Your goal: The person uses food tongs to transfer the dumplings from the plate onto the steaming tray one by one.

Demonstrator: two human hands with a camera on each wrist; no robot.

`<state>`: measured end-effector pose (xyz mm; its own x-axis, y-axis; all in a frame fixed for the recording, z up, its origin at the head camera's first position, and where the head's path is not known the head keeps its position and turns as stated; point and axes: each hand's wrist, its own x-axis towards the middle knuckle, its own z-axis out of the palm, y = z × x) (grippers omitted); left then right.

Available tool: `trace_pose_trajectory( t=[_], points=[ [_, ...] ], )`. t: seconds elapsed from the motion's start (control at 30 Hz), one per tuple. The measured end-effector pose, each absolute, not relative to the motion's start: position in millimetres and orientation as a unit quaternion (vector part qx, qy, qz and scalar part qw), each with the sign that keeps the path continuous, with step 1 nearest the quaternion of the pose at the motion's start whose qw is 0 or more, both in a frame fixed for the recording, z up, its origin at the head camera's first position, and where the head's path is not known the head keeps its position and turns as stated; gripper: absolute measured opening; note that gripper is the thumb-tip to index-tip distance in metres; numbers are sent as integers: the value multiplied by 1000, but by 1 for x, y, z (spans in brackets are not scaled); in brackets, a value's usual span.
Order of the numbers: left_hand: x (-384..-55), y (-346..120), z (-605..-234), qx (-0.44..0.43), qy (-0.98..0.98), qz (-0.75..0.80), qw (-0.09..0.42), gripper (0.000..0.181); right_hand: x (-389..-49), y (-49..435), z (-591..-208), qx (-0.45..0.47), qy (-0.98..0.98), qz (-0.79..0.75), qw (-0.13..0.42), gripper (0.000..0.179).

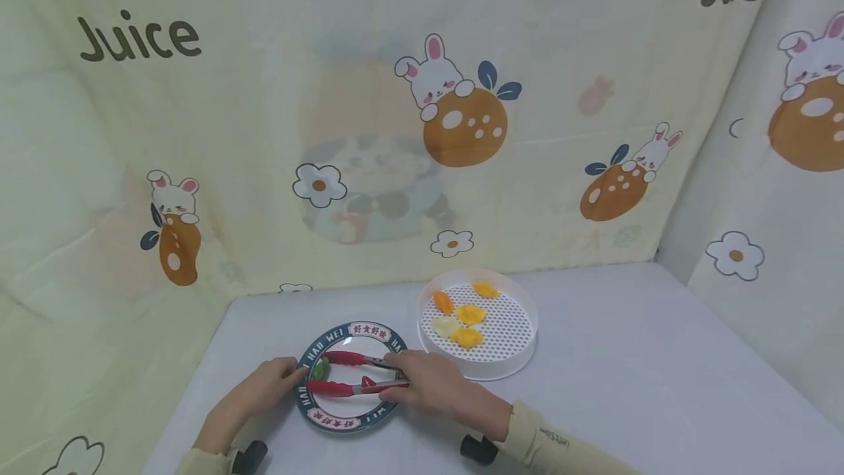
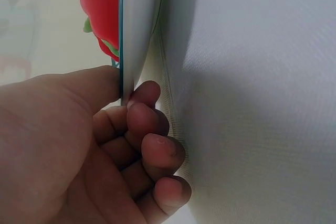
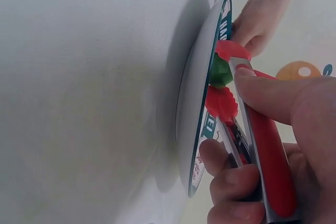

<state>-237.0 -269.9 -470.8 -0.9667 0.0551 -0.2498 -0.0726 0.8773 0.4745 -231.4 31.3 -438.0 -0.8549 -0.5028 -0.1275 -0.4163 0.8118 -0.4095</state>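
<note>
A round plate with a dark patterned rim sits on the white table. At its left side my left hand pinches the rim, thumb on top and fingers curled underneath; this grip shows close up in the left wrist view. My right hand holds a pair of tongs with metal arms and red handles and tips. Over the plate, the spread red tips stand on either side of a small green piece near the left rim. The exact kind of the green piece is unclear.
Behind and to the right of the plate stands a round white tray with a perforated bottom. Several small pieces lie in it: yellow ones, an orange one and a pale one. A printed curtain hangs behind the table.
</note>
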Motion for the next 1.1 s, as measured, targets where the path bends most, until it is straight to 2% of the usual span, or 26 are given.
trace_pose_trajectory(
  t=[0.2, 0.57, 0.83, 1.1],
  points=[
    [-237, -269, -471, -6, 961, 246, 130, 25, -230, 35, -434, -234, 944, -203, 110, 60],
    [-236, -266, -466, -10, 961, 241, 133, 24, -234, 61, -403, -213, 945, -242, 52, 65],
    [-237, -267, -467, -15, 962, 233, 143, 26, -235, 76, -402, -209, 949, -234, 41, 62],
    [-235, -268, -469, -6, 962, 241, 127, 27, -233, 95, -400, -186, 954, -234, 36, 60]
  ],
)
